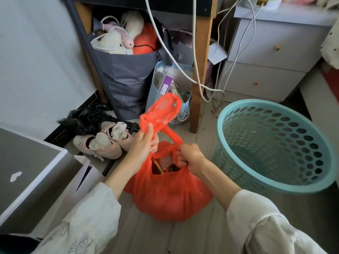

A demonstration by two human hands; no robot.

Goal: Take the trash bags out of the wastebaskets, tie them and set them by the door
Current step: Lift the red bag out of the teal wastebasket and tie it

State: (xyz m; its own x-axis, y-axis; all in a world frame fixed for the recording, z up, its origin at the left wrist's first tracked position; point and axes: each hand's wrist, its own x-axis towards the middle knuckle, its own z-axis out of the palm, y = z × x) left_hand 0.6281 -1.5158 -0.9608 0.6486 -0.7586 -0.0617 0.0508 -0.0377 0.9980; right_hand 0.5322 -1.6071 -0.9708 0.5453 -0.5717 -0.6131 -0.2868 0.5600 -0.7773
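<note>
While the bag (170, 189) sits on the floor just left of the basket (275, 143), the left hand (145, 142) pinches one handle loop and the right hand (189, 156) grips the other, twisted. Cross them snugly over the gaping mouth. Contents are hard to make out; the door is unseen.

Trash bag (165, 195) on floor (192, 235), left of wastebasket (275, 145), shoes (108, 142) behind-left.
</note>
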